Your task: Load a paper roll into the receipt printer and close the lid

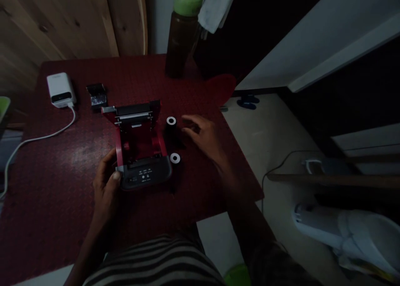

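A small red and black label printer [146, 173] sits on the dark red table with its lid raised and its red inner bay bare. My left hand [106, 181] grips its front left corner, thumb on the top edge and fingers along the side. To the printer's right stand two small dark rolls with white ring-shaped ends: the far roll [171, 121] and the near roll [175, 158]. Just right of the far roll hovers my right hand [201, 136], fingers apart and holding nothing. Dim light blurs the details inside the printer.
Behind the printer lies a small black hinged piece [98, 96]. A white power bank [61, 90] with a white cable [46, 135] rests at the left. A brown bottle [181, 40] with a green cap stands at the back. The red table [62, 206] ends at the right above the floor.
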A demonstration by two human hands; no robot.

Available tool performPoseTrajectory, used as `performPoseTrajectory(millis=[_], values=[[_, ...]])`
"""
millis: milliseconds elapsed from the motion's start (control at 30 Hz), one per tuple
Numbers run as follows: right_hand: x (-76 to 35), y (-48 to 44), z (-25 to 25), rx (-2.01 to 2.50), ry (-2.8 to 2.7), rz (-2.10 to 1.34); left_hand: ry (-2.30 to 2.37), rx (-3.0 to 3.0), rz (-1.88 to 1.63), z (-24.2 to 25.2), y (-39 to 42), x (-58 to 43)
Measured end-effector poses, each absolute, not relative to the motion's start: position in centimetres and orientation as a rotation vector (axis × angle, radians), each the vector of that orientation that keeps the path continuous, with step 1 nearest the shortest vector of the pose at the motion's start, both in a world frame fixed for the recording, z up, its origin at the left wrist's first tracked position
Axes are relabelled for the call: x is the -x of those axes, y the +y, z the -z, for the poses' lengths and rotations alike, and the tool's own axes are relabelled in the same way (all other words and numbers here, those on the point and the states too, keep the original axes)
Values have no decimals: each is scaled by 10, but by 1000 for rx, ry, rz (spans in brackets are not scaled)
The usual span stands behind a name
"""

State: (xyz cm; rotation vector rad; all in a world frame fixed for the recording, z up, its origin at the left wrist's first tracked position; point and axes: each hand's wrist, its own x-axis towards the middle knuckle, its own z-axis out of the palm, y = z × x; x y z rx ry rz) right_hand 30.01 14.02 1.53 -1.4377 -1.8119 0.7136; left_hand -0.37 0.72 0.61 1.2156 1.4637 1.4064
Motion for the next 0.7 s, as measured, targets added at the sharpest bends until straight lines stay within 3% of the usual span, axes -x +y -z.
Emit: performPoseTrajectory(millis=[300,567,700], values=[[-272,163,2,1323,-1788,-915,1418,-1237,-1416,-1,6,6],[-281,97,-118,1188,-2049,-731,1434,-1225,-1411,2,5,6],[-240,89,-131,1070,-2383,-627,1429,-1229,-1381,-1,4,6]])
